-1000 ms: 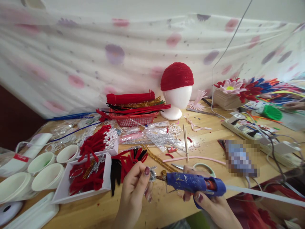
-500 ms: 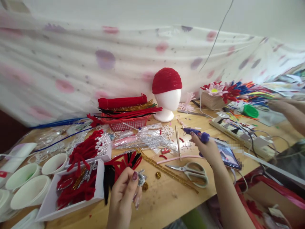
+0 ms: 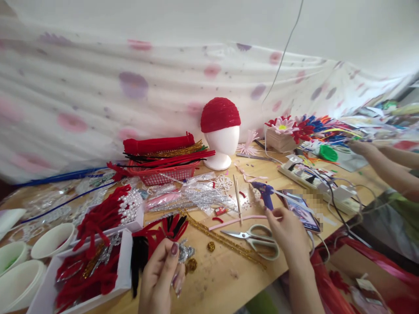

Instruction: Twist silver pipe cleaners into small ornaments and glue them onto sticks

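My left hand [image 3: 162, 272] pinches a small crinkled silver tinsel piece [image 3: 186, 252] between thumb and fingers, above the front of the table. Just right of it are two gold tinsel balls, a nearer one [image 3: 191, 264] and a farther one [image 3: 211, 247]. On the right, my right hand [image 3: 288, 231] has its fingertips closed at the lower end of the handle of a blue hot glue gun [image 3: 264, 194], whose nozzle points left. Scissors [image 3: 258, 240] with pale handles lie open beside that hand, over gold tinsel stems [image 3: 225, 237].
A white foam head [image 3: 222, 146] wears a red cap [image 3: 221, 114]. Left are a red basket [image 3: 163, 175] of stems, a white box [image 3: 126, 257] of red pieces and several cups [image 3: 54, 240]. Right are a power strip [image 3: 314, 183], a phone [image 3: 303, 211] and another person's arm [image 3: 382, 163].
My right hand has shifted from around the glue gun's body to the handle's lower end, and the gun is now more upright. My left hand still holds the silver piece. The view has turned right.
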{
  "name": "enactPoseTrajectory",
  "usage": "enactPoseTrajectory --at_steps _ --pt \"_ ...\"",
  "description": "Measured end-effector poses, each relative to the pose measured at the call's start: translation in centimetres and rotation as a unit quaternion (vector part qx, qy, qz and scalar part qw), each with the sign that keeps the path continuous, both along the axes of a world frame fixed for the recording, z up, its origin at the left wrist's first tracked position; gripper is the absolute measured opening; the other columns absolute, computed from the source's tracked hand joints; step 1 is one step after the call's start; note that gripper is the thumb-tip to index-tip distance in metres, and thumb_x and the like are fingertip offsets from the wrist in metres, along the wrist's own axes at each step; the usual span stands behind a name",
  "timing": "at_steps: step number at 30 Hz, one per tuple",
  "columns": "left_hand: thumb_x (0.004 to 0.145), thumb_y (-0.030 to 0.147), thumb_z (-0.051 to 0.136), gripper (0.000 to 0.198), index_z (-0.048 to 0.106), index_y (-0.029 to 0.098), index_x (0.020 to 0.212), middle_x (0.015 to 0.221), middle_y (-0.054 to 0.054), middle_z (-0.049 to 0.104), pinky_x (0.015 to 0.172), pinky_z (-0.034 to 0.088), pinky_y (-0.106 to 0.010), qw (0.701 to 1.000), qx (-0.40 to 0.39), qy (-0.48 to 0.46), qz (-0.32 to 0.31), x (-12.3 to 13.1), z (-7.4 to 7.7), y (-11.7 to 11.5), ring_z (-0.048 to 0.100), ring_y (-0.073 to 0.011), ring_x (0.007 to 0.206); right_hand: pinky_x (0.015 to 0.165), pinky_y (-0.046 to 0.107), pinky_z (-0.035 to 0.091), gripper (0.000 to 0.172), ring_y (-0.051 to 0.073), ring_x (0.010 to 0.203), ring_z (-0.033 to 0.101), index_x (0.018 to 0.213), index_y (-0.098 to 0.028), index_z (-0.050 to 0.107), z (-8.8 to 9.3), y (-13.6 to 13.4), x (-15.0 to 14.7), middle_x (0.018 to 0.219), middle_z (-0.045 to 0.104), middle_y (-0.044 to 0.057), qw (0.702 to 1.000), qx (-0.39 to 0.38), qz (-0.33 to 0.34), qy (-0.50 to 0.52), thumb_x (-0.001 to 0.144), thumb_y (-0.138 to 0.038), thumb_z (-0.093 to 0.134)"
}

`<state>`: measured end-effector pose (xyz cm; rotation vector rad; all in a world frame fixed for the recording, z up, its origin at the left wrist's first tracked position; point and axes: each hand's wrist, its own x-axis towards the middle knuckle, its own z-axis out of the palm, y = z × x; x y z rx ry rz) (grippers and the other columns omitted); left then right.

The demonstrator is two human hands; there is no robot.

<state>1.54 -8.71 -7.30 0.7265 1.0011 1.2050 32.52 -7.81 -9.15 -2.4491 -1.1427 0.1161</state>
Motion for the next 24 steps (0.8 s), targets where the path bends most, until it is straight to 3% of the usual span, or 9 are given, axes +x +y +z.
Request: enactPoseTrajectory --at_steps 3,6,10,12,15,18,21,24 --pt "0.068 0.063 0.083 0.055 0.051 0.019 0.062 0.044 0.011 0.038 0.042 0.025 -0.016 1.0 -0.001 -0.007 -0.01 0.3 0.2 -0.1 0.033 -0.0033 0.038 0.08 0.033 0.05 0.033 0.027 0.093 0.071 0.09 -0.017 0.07 -0.1 1.7 -2.5 0.096 0.075 0.012 0.998 -0.026 0.062 0.018 0.096 -0.043 0.05" --pt "0.068 0.064 0.083 0.055 0.052 0.019 0.061 0.042 0.01 0.038 0.04 0.025 -0.017 0.999 0.006 -0.005 -0.036 -0.3 0.0 -0.3 0.033 -0.0039 0.036 0.086 0.037 0.051 0.029 0.027 0.098 0.07 0.092 -0.012 0.071 -0.3 5.3 -3.8 0.099 0.074 0.015 0.993 -0.072 0.087 0.027 0.098 -0.037 0.057" --pt "0.067 0.062 0.085 0.055 0.051 0.019 0.06 0.043 0.009 0.04 0.04 0.027 -0.016 0.999 -0.031 -0.005 0.024 -1.5 -0.4 -0.8 0.035 -0.0037 0.038 0.086 0.042 0.057 0.027 0.021 0.096 0.069 0.112 -0.014 0.067 -0.7 7.8 -3.7 0.112 0.07 0.008 0.988 -0.108 0.096 0.049 0.097 -0.036 0.065" --pt "0.065 0.062 0.086 0.056 0.051 0.019 0.06 0.043 0.01 0.039 0.04 0.026 -0.015 0.999 -0.04 -0.013 0.034 -1.6 -0.5 -0.8 0.034 -0.0033 0.038 0.085 0.041 0.056 0.022 0.021 0.094 0.068 0.108 -0.014 0.067 -0.7 7.4 -3.4 0.108 0.07 0.008 0.989 -0.09 0.1 0.058 0.099 -0.034 0.062" --pt "0.064 0.064 0.085 0.057 0.051 0.019 0.061 0.042 0.011 0.036 0.039 0.025 -0.016 0.999 -0.031 -0.019 -0.006 -1.4 -0.9 -0.4 0.031 -0.0034 0.036 0.078 0.039 0.053 0.025 0.025 0.084 0.069 0.088 -0.014 0.064 -0.5 5.4 -3.0 0.084 0.07 0.012 0.991 -0.03 0.099 0.08 0.101 -0.027 0.049" --pt "0.069 0.062 0.083 0.054 0.052 0.019 0.063 0.044 0.011 0.037 0.041 0.026 -0.016 0.999 -0.024 -0.016 -0.015 -0.9 -1.1 -0.1 0.031 -0.0032 0.038 0.07 0.035 0.051 0.025 0.024 0.075 0.068 0.096 -0.017 0.058 0.1 2.7 -3.3 0.079 0.069 0.009 0.984 0.045 0.127 0.12 0.102 -0.033 0.039" --pt "0.071 0.061 0.082 0.053 0.052 0.019 0.063 0.046 0.01 0.038 0.041 0.026 -0.016 0.999 -0.013 -0.025 -0.043 -0.5 -0.9 0.0 0.031 -0.0035 0.039 0.07 0.03 0.053 0.029 0.02 0.078 0.065 0.115 -0.021 0.051 1.0 0.1 -4.8 0.089 0.067 0.006 0.944 0.165 0.198 0.206 0.102 -0.043 0.039" --pt "0.072 0.056 0.084 0.052 0.05 0.018 0.062 0.048 0.01 0.037 0.041 0.028 -0.015 0.996 -0.022 -0.065 -0.065 -0.2 -0.4 -0.1 0.031 -0.0035 0.04 0.068 0.028 0.052 0.028 0.017 0.076 0.062 0.118 -0.023 0.054 2.2 -1.6 -7.4 0.089 0.063 0.003 0.85 0.281 0.288 0.341 0.101 -0.046 0.05"
